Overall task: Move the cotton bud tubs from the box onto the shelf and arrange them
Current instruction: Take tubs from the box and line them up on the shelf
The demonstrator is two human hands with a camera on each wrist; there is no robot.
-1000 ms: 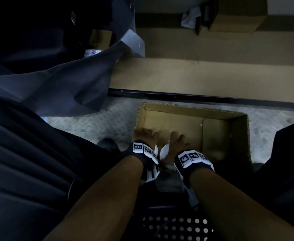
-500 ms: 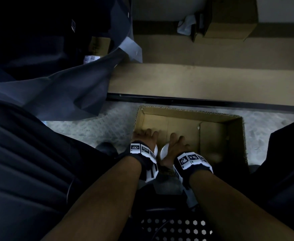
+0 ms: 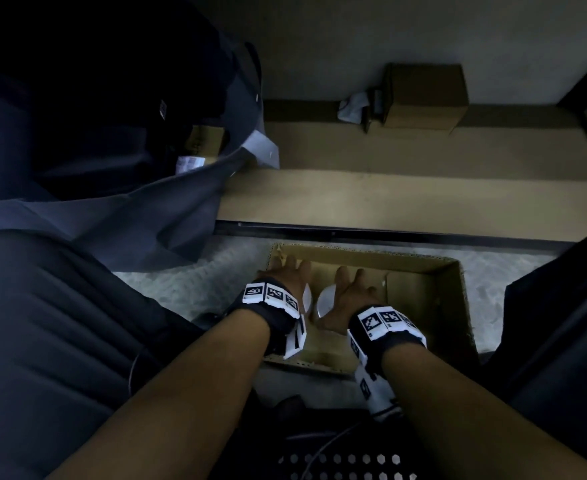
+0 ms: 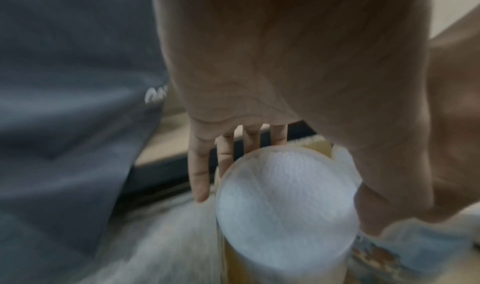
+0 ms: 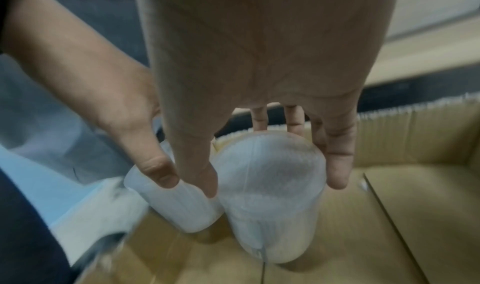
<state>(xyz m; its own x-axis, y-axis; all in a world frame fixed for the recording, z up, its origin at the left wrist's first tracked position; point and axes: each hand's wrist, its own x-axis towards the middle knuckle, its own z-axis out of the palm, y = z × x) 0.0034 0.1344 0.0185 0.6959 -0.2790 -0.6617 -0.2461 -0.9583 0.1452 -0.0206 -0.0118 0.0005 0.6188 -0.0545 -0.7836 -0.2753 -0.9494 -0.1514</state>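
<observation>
Both hands are down inside the open cardboard box (image 3: 458, 271) on the floor, side by side at its left end. My left hand (image 3: 287, 271) grips a clear round tub of white cotton buds (image 4: 285, 196), with fingers behind it and the thumb (image 4: 376, 206) on its right. My right hand (image 3: 352, 289) grips a second such tub (image 5: 270, 177) between thumb and fingers. Beside it, the left tub (image 5: 182, 206) shows under the left thumb. In the head view only white slivers of the tubs (image 3: 325, 301) show between the wrists. The brown shelf board (image 3: 423, 202) lies just beyond the box.
A small closed carton (image 3: 423, 95) and a crumpled white wrapper (image 3: 352, 105) stand at the back of the shelf. A dark grey garment (image 3: 129, 209) hangs over the shelf's left part. The box's right half (image 3: 420, 303) shows bare cardboard. A black perforated surface (image 3: 337, 462) lies below my arms.
Both hands have risen a little and moved towards the box's far wall, each with its tub. The head view has tilted up and shows more of the shelf's back.
</observation>
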